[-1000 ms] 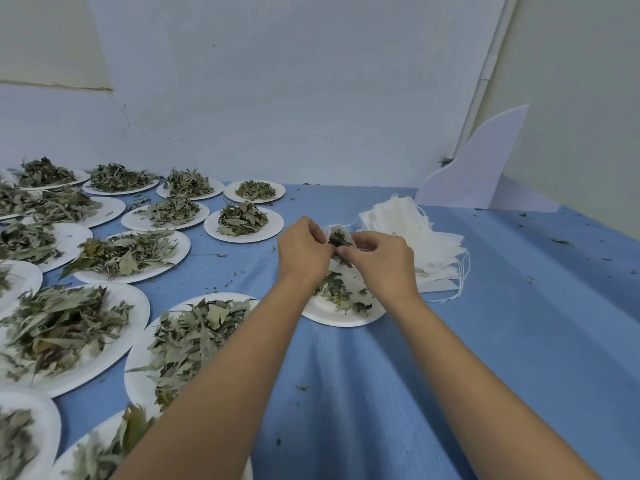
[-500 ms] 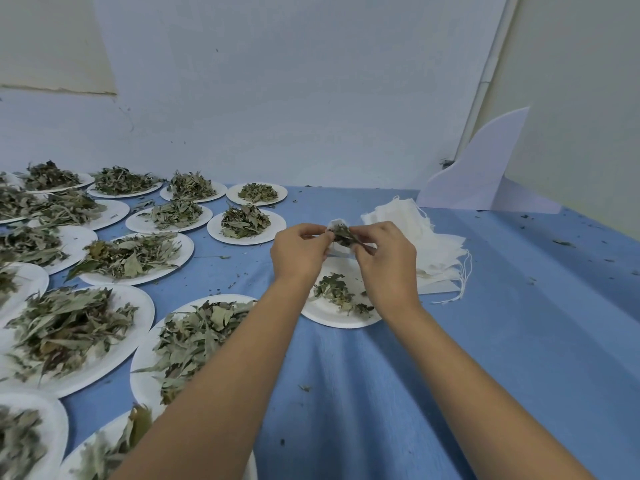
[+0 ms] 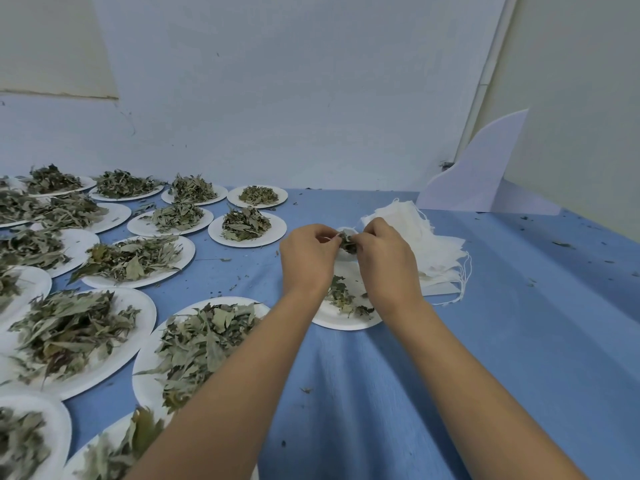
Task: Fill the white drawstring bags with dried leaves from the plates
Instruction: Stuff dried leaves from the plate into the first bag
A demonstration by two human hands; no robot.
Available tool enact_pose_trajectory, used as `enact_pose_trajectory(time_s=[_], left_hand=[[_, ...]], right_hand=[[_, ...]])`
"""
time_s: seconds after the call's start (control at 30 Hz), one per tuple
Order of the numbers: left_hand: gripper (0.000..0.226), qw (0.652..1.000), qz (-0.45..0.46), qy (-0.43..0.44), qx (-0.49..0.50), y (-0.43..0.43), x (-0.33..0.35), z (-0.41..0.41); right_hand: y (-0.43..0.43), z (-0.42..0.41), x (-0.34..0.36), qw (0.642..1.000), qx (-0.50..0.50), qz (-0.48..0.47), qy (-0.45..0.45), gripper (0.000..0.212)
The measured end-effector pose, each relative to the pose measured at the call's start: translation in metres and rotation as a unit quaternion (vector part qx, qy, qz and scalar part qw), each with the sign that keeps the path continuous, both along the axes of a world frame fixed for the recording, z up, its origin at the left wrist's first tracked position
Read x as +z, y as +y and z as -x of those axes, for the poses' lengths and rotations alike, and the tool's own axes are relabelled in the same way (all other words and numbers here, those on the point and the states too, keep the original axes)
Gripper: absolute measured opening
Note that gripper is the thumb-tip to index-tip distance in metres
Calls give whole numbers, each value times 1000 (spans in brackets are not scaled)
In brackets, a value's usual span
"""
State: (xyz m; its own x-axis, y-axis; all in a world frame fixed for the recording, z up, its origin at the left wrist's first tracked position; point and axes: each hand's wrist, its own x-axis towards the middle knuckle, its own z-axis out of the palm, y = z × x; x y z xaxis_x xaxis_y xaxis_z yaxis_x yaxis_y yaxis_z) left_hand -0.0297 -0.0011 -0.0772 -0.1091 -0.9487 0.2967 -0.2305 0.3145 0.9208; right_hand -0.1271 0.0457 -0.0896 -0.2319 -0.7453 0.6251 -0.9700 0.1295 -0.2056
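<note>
Both hands meet above a small white plate (image 3: 346, 322) that carries a few dried leaves (image 3: 341, 296). My left hand (image 3: 306, 259) pinches the rim of a small white drawstring bag (image 3: 343, 252), holding its mouth apart. My right hand (image 3: 386, 261) pinches a tuft of dried leaves (image 3: 347, 241) at the bag's mouth. Most of the bag is hidden behind my fingers. A stack of empty white bags (image 3: 422, 247) lies just right of my hands, strings trailing off its right side.
Several white plates heaped with dried leaves, such as one plate (image 3: 143, 263) and a nearer plate (image 3: 194, 344), cover the left half of the blue cloth (image 3: 502, 341). A white curved board (image 3: 481, 174) stands at the back right corner. Leaf crumbs speckle the cloth.
Both hands rose slightly above the small plate with the bag. My right fingers moved in to the bag's mouth with the tuft of leaves.
</note>
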Motion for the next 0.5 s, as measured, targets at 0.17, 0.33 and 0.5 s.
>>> enact_pose_trajectory(time_s=[0.17, 0.33, 0.5], left_hand=[[8, 1000, 6, -22, 2, 1, -2, 0], [3, 996, -65, 52, -27, -1, -4, -5], [5, 989, -103, 90, -48, -4, -1, -9]], right_hand=[[-6, -7, 10, 994, 30, 11, -100, 23], [-7, -8, 19, 927, 84, 52, -361, 24], [-8, -5, 20, 930, 95, 34, -353, 21]])
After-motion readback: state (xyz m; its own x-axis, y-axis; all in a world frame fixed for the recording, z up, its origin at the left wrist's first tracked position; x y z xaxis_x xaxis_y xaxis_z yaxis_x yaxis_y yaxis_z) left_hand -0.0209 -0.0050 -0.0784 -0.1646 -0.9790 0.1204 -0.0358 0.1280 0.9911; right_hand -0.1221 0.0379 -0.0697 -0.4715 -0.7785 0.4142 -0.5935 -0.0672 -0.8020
